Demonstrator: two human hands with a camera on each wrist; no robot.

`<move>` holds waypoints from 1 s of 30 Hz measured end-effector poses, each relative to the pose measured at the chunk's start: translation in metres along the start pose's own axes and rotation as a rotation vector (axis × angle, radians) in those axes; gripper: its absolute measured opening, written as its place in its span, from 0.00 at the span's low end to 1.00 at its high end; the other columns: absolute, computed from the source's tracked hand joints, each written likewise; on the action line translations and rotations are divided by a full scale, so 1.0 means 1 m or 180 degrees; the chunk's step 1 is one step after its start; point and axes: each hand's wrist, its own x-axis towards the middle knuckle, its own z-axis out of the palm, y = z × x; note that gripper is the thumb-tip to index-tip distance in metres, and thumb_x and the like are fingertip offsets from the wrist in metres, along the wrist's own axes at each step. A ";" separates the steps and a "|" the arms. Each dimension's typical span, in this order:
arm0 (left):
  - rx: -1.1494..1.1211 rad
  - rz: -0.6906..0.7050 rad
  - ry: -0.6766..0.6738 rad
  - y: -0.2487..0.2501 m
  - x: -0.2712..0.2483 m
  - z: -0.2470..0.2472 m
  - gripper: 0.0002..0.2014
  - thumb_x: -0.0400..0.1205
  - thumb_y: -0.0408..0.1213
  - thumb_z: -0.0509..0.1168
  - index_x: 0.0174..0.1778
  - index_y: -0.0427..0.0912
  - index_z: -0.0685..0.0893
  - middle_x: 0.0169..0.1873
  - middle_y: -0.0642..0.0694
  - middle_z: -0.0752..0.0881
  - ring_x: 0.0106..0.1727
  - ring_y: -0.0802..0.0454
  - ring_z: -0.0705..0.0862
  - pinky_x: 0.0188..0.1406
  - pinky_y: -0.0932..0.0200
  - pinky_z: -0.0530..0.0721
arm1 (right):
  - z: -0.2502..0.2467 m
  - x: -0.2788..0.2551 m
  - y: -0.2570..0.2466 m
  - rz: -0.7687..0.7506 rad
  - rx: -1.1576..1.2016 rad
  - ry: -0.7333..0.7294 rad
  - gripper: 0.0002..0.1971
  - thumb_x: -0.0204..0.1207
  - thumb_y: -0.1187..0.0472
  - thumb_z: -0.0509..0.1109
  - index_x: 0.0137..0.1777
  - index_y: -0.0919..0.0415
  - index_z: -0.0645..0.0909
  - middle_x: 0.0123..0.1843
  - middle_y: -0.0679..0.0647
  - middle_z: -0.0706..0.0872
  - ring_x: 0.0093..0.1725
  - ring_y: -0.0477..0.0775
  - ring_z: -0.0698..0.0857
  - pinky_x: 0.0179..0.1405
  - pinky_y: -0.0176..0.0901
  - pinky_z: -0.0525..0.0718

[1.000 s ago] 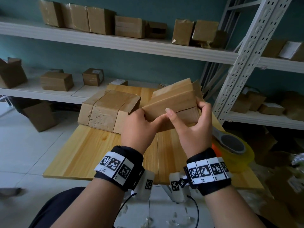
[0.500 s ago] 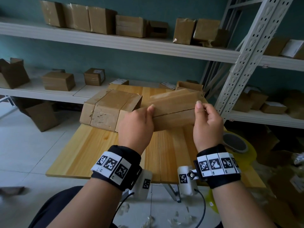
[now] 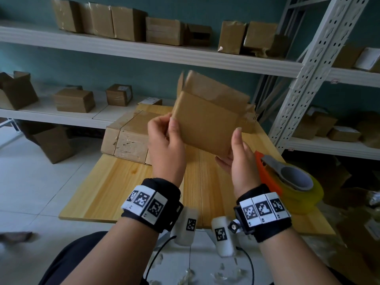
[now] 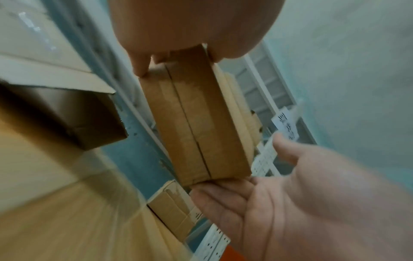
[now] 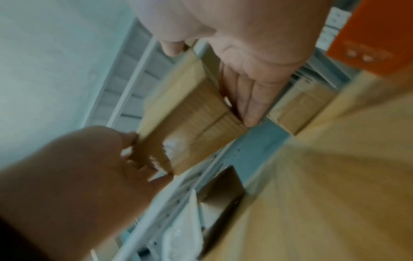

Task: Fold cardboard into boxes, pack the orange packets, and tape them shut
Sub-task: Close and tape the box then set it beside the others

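I held the cardboard box (image 3: 205, 122) above the table (image 3: 115, 188): left hand (image 3: 164, 145) pinched its left edge, right hand (image 3: 236, 159) gripped its lower right corner.

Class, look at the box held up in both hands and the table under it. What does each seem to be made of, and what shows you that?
Box: brown cardboard, matt; it has creased fold lines and thin flaps.
Table: pale wood, likely pine boards with a smooth finish; straight grain and plank seams show.
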 end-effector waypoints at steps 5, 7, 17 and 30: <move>0.0598 0.1079 -0.0745 0.000 -0.009 0.005 0.20 0.95 0.34 0.59 0.84 0.44 0.76 0.75 0.49 0.84 0.72 0.57 0.84 0.68 0.60 0.85 | 0.004 0.001 -0.005 0.0519 0.1712 -0.0121 0.54 0.65 0.18 0.68 0.86 0.50 0.71 0.75 0.58 0.87 0.72 0.60 0.88 0.76 0.64 0.83; 0.0607 0.1278 -0.0862 -0.002 -0.010 0.005 0.21 0.95 0.32 0.59 0.85 0.44 0.76 0.78 0.47 0.83 0.78 0.54 0.81 0.75 0.50 0.84 | 0.002 0.004 -0.005 0.0539 0.2187 -0.0064 0.57 0.62 0.17 0.71 0.88 0.51 0.69 0.75 0.62 0.86 0.72 0.66 0.88 0.76 0.68 0.83; -0.0172 0.0744 -0.0673 0.000 -0.007 0.005 0.12 0.94 0.30 0.60 0.70 0.40 0.86 0.61 0.50 0.89 0.63 0.58 0.87 0.60 0.60 0.85 | -0.015 0.010 -0.011 0.0234 0.2496 0.0173 0.42 0.75 0.24 0.69 0.80 0.51 0.78 0.72 0.61 0.89 0.74 0.68 0.86 0.80 0.71 0.76; -0.0743 -0.0577 -0.0699 -0.005 0.007 0.001 0.17 0.92 0.28 0.58 0.56 0.47 0.92 0.50 0.52 0.94 0.54 0.54 0.89 0.55 0.58 0.88 | -0.004 0.007 -0.014 -0.1165 0.1025 0.0804 0.13 0.70 0.32 0.78 0.52 0.11 0.83 0.64 0.32 0.91 0.72 0.45 0.85 0.81 0.60 0.78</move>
